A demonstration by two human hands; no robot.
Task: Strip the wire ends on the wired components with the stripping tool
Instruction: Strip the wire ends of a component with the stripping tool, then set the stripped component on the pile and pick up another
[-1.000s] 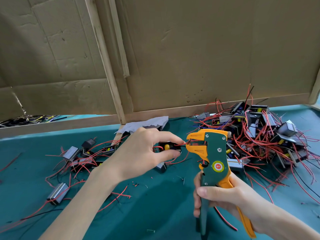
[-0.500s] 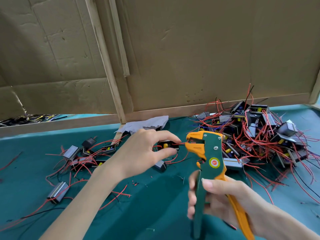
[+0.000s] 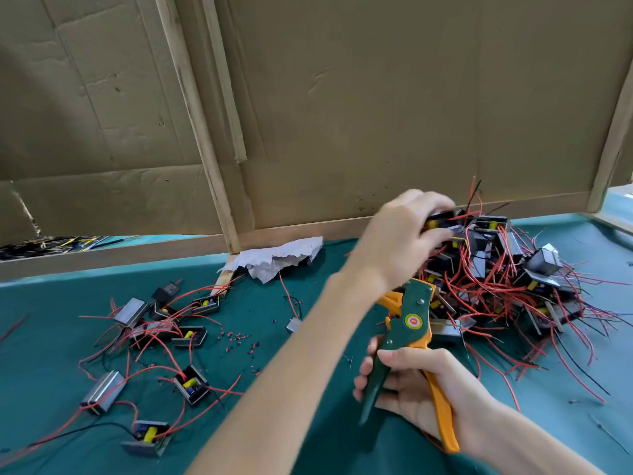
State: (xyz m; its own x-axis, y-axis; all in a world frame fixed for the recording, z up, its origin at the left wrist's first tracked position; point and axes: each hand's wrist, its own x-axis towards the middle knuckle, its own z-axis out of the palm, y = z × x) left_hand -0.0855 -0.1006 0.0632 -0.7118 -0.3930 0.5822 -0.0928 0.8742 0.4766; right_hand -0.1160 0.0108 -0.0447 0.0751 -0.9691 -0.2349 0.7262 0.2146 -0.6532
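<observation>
Left hand: the left hand (image 3: 397,234) reaches across to the right and grips a black component (image 3: 442,219) at the top of the pile.
Right hand: the right hand (image 3: 421,389) is clenched round both handles of the stripping tool (image 3: 411,323), which it holds upright, near the body.
Task things: the tangled pile of wired components (image 3: 513,286) lies just beyond the tool, on the green table (image 3: 51,320); the loose components (image 3: 164,330) lie well apart, to the left.
Hard to see: the left fingertips and the gripped part are blurred; the left wrist covers the tool's head.
</observation>
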